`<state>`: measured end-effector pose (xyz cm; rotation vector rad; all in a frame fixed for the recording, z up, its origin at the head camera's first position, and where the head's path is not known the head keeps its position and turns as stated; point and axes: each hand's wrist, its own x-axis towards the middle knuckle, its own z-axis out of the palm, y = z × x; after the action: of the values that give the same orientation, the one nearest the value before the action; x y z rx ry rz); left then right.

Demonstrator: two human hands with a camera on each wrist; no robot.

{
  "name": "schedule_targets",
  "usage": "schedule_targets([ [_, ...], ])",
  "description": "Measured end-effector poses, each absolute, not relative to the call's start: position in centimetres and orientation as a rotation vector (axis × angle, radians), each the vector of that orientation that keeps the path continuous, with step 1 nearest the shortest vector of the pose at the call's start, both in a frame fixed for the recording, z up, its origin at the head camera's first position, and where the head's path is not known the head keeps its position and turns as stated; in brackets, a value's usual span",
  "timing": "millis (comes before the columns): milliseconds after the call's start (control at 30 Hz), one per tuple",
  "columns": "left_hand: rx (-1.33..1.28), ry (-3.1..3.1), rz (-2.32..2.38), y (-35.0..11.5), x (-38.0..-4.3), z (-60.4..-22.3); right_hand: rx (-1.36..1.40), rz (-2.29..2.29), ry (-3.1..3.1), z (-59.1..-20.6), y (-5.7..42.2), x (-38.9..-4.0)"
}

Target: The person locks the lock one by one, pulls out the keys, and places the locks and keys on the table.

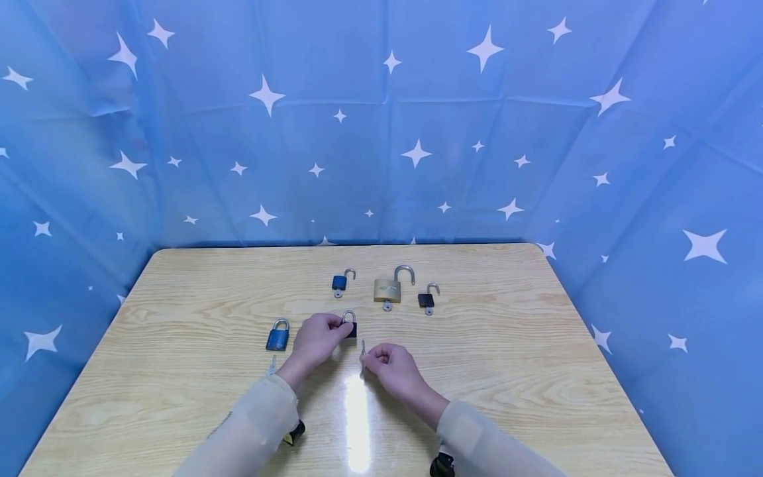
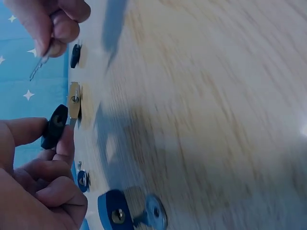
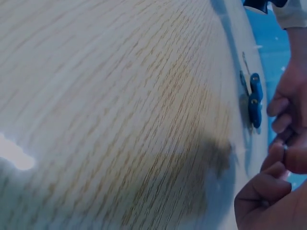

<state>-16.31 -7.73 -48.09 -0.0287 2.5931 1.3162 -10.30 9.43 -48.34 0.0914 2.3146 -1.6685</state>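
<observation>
Between thumb and fingers, my left hand (image 1: 314,342) pinches a small black padlock (image 1: 352,330) with its shackle closed and pointing up. In the left wrist view, the keyhole end of that black padlock (image 2: 54,126) faces the camera. To its right, my right hand (image 1: 395,372) pinches a small metal key (image 1: 363,347). The blade of the key (image 2: 38,68) sticks out from the fingertips, apart from the padlock. Left of my left hand lies a blue padlock (image 1: 277,338), shackle closed, with a separate key (image 1: 272,365) in front of it.
Farther back on the wooden table (image 1: 507,358) lie a small blue padlock (image 1: 339,283), a larger brass padlock (image 1: 384,291) and a small black padlock (image 1: 426,301). All three have open shackles and keys at their bottoms. A blue star-patterned curtain (image 1: 357,132) hangs behind.
</observation>
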Motion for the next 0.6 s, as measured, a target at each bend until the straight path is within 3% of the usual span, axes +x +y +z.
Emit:
schedule_targets([
  [600, 0.031, 2.748, 0.93, -8.74, -16.16, -48.14, 0.014, -1.578, 2.375, -48.83, 9.76, -10.94],
])
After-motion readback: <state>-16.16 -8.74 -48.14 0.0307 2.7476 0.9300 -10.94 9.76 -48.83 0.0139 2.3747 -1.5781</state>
